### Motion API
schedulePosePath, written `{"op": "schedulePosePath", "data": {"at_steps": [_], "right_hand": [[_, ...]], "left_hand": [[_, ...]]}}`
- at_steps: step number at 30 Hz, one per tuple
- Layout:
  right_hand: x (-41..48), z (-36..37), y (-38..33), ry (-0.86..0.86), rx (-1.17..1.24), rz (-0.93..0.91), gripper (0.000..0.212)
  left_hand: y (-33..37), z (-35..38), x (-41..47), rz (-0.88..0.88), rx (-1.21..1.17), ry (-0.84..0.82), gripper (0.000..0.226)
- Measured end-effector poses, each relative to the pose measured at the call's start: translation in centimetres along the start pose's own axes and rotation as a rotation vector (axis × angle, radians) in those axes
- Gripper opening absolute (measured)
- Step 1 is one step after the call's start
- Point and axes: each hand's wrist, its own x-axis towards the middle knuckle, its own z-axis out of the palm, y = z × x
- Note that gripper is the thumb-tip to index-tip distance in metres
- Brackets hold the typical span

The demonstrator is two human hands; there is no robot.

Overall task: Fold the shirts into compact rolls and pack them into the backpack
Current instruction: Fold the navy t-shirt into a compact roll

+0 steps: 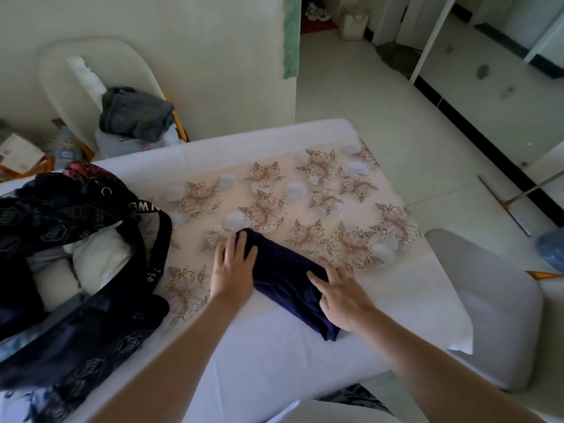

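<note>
A navy shirt (pixel 282 274), rolled into a long bundle, lies slantwise on the flowered tablecloth (pixel 335 190). My left hand (pixel 233 267) rests flat on the roll's far left end with its fingers spread. My right hand (pixel 340 296) presses the near right end, fingers straight. A dark patterned backpack (pixel 70 239) stands open at the table's left, and white rolled cloth (pixel 97 257) shows inside it.
A chair at the back left (pixel 76 74) carries a grey garment (pixel 135 114) on top of a pale one. A white chair (pixel 494 300) stands at the table's right side. A squeegee (pixel 506 206) lies on the tiled floor at the right.
</note>
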Motion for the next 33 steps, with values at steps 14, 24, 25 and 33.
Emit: {"op": "schedulePosePath", "data": {"at_steps": [14,24,25,33], "right_hand": [[-2.2,0.0,-2.8,0.053,-0.215,-0.411,0.087],[-2.7,0.2,-4.9,-0.132,-0.04,-0.238,0.066],[-2.7,-0.1,-5.0,-0.11,0.061,-0.193,0.06],[-2.3,-2.4,-4.2,-0.041,0.567,-0.04,0.047]], "left_hand": [[2.4,5.3,-5.9,0.34,-0.073,-0.098,0.07],[4.4,7.3,-11.3,0.42,-0.307,-0.046,0.102],[4.2,7.2,-11.2,0.41,-0.357,-0.027,0.096],[2.6,1.8,-8.3,-0.093,-0.956,0.07,0.028]]}}
